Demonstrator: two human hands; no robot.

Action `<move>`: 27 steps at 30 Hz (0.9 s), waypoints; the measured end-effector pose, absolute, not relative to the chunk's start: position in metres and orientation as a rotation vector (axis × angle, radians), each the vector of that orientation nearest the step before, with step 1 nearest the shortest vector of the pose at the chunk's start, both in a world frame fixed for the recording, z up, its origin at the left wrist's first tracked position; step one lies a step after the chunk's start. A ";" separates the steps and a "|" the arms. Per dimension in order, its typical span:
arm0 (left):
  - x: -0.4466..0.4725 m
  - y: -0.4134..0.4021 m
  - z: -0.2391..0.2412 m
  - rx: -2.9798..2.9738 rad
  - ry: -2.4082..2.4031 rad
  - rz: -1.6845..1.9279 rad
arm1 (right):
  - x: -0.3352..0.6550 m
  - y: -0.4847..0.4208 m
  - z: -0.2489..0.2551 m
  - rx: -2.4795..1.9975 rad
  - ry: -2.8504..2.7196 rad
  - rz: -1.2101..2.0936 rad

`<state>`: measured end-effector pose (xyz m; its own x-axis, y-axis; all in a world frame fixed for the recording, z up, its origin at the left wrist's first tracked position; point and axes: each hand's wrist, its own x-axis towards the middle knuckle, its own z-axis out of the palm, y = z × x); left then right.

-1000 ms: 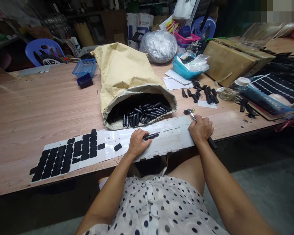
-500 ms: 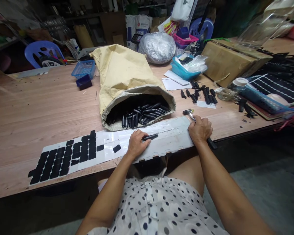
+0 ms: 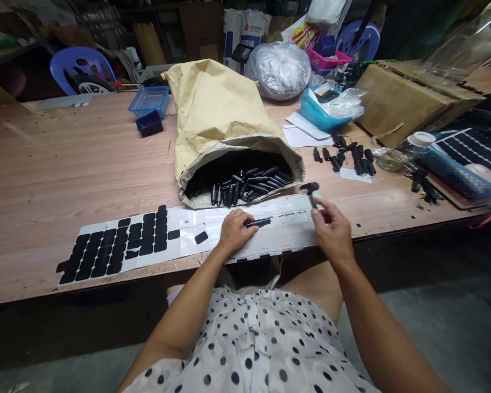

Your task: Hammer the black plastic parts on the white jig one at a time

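My left hand (image 3: 233, 233) rests on a long white backing sheet (image 3: 286, 232) and pinches a slim black stick-shaped part (image 3: 258, 222) that points right. My right hand (image 3: 332, 229) is closed round a small tool with a black head (image 3: 310, 189), held upright near the sheet's right end. Several black pads (image 3: 118, 246) cover the sheet's left portion, and one loose pad (image 3: 201, 237) lies apart. Just behind the sheet, an open tan sack (image 3: 221, 123) lies on its side, with several more black parts (image 3: 247, 185) in its mouth.
The wooden table (image 3: 65, 169) carries a blue basket (image 3: 149, 101), a clear plastic bag (image 3: 280, 71), a teal tray (image 3: 317, 115), papers, loose black parts (image 3: 349, 158), a cardboard box (image 3: 401, 98) and a jar (image 3: 396, 155). A blue chair (image 3: 82, 68) stands behind.
My right hand has lifted off the table edge and turned the tool upright, moving slightly left. My left hand keeps the black part in place. The view has shifted a little.
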<state>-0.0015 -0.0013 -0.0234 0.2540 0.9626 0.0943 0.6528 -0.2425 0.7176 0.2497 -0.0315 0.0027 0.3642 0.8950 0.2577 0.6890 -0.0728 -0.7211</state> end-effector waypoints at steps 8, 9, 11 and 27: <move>0.006 -0.001 -0.023 1.910 1.503 0.753 | 0.183 -0.081 -0.004 -1.532 -1.701 0.417; 0.006 0.000 -0.023 1.911 1.503 0.756 | 0.182 -0.083 -0.006 -1.558 -1.739 0.398; 0.006 0.000 -0.024 1.907 1.503 0.763 | 0.182 -0.083 -0.006 -1.610 -1.806 0.363; 0.006 0.001 -0.023 1.887 1.471 0.797 | 0.185 -0.081 0.003 -1.636 -1.774 0.173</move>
